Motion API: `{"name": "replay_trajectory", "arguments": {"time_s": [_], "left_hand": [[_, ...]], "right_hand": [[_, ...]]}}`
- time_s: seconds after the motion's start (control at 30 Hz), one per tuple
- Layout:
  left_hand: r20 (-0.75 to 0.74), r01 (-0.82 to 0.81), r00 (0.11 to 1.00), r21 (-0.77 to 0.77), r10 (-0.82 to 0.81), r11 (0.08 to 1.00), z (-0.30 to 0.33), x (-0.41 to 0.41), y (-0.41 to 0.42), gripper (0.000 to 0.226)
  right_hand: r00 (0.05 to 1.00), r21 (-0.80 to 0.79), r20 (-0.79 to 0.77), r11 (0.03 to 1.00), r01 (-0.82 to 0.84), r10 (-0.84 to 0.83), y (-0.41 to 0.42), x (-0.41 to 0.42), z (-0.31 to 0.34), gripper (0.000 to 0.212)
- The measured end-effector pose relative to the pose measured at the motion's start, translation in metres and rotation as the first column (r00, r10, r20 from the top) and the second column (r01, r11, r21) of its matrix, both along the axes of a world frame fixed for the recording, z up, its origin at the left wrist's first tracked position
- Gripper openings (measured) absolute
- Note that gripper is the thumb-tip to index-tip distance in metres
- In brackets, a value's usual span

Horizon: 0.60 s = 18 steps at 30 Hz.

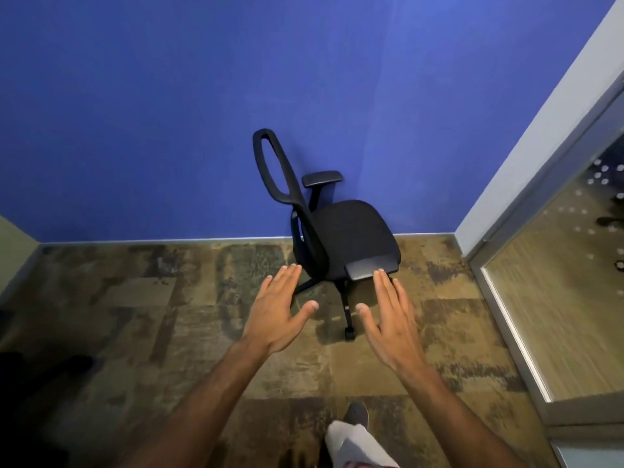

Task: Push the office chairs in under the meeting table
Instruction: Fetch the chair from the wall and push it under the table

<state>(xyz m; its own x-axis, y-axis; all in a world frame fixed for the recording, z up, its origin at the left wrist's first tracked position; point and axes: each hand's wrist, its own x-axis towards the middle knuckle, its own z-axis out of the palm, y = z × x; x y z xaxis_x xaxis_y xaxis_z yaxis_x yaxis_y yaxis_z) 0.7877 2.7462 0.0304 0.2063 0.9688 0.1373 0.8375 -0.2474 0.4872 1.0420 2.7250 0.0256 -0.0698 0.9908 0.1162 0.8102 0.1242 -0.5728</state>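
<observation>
Both grips spread, empty; black office chair [341, 231], mesh back, armrests.

Blue wall [169, 113] at 12 o'clock; patchy brown carpet [135, 315] below; glass partition [557, 282] with grey frame at 3 o'clock.

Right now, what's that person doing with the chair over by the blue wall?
A person is reaching both open hands toward a black office chair standing on the carpet by the blue wall. The left hand and the right hand are empty and hold nothing. The right fingertips look close to the near armrest, but contact is unclear. No meeting table shows in this view, so the chair is not yet pushed in.
</observation>
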Motion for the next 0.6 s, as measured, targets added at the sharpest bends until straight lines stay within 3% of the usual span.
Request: {"name": "replay_trajectory", "arguments": {"time_s": [0.33,0.6], "left_hand": [[-0.080,0.004,0.997,0.057,0.001,0.998,0.023,-0.038,0.184,0.082],[-0.141,0.183,0.974,0.012,-0.180,0.983,0.034,-0.088,0.359,0.080]], "right_hand": [[0.995,-0.073,-0.075,0.995,-0.066,0.061,0.176,-0.036,-0.010,0.075],[0.980,-0.165,-0.173,0.984,0.070,-0.099,0.285,-0.102,-0.021,0.070]]}}
